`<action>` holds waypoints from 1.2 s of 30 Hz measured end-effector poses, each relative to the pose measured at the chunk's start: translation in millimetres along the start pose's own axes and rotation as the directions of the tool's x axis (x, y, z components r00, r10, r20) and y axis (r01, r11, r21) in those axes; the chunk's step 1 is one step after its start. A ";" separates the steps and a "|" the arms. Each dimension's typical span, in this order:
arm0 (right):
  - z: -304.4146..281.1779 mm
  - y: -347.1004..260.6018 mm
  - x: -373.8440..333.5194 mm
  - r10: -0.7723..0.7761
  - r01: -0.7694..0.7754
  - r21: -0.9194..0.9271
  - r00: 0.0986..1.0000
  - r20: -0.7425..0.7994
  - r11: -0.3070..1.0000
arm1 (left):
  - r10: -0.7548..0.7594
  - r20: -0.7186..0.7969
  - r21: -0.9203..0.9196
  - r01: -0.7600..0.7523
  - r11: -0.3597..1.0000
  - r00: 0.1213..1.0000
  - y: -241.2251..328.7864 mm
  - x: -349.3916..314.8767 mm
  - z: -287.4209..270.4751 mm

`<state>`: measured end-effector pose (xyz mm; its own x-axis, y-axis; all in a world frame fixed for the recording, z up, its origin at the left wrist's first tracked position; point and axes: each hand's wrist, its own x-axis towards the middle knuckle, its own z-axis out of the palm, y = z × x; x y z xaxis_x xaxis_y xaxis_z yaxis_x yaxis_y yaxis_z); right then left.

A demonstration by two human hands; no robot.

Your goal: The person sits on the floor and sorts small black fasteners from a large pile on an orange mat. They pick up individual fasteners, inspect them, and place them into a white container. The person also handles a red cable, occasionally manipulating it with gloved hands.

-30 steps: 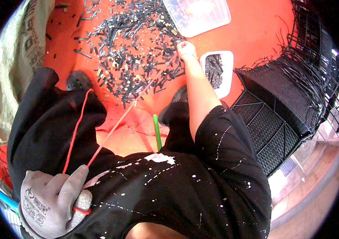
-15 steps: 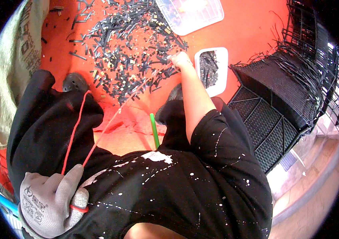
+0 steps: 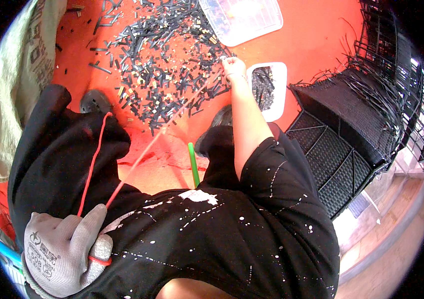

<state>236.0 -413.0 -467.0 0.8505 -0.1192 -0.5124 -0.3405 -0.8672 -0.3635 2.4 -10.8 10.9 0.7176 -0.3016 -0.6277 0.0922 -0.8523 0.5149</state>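
My left hand (image 3: 65,251), in a grey knitted glove, is closed on a red cord (image 3: 131,170) at the lower left. A loop of the cord wraps round a gloved finger, and a slack tail drapes over my left trouser leg. The other stretch runs taut and slanting between my knees to my bare right hand (image 3: 236,70). That hand is closed at the end of a stretched-out arm, with the cord running into its fingers. A small pale thing shows at its fingertips, too small to name.
Cut black strips (image 3: 147,79) lie scattered over the red floor. A clear plastic box (image 3: 246,22) and a white tray (image 3: 280,92) holding black strips stand beyond. Black woven wicker pieces (image 3: 344,129) stand right, a pale sack (image 3: 10,99) left. A green stick (image 3: 193,164) shows between my legs.
My right hand has moved slightly farther away and to the right, the cord still taut. My left hand has stayed nearly in place. The view has shifted a little.
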 end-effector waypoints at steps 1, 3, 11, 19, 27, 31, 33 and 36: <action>-2.1 -10.1 -4.0 -0.037 0.038 -0.047 0.999 0.018 0.998 | 0.003 -0.018 -0.011 -0.003 1.000 1.000 2.8 1.7 -0.5; -1.1 -14.7 -4.5 0.021 -0.001 -0.173 0.993 0.115 0.985 | 0.006 -0.039 -0.029 -0.008 1.000 0.999 5.0 3.2 -1.7; -21.8 -7.2 -45.8 0.053 -0.066 -0.113 0.992 -0.118 0.991 | -0.003 -0.057 -0.017 0.002 1.000 0.998 6.6 4.2 0.0; -14.9 2.8 -33.5 0.002 -0.026 -0.105 0.974 -0.226 0.994 | -0.011 -0.033 -0.023 0.010 1.000 0.999 8.8 4.6 -0.2; -18.2 -15.1 -43.7 0.031 -0.062 -0.170 0.983 -0.183 0.983 | -0.034 -0.037 -0.028 0.033 0.999 0.999 10.0 5.4 -0.7; -17.7 17.5 -48.7 0.028 -0.048 -0.076 0.969 -0.245 0.996 | -0.019 -0.025 -0.024 0.018 1.000 1.000 7.3 8.1 -0.3; -9.2 18.3 -52.2 -0.019 0.014 -0.029 0.979 -0.205 0.999 | -0.025 -0.014 -0.030 0.024 0.999 1.000 8.5 6.0 -1.7; 3.8 22.6 -46.2 0.003 -0.005 -0.018 0.994 -0.113 1.000 | -0.028 -0.012 -0.054 0.027 0.998 1.000 7.6 3.1 -1.3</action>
<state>187.5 -425.3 -454.6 0.8894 -0.1759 -0.4219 -0.3377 -0.8749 -0.3471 6.2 -17.7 13.6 0.7229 -0.2729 -0.6348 0.1489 -0.8356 0.5288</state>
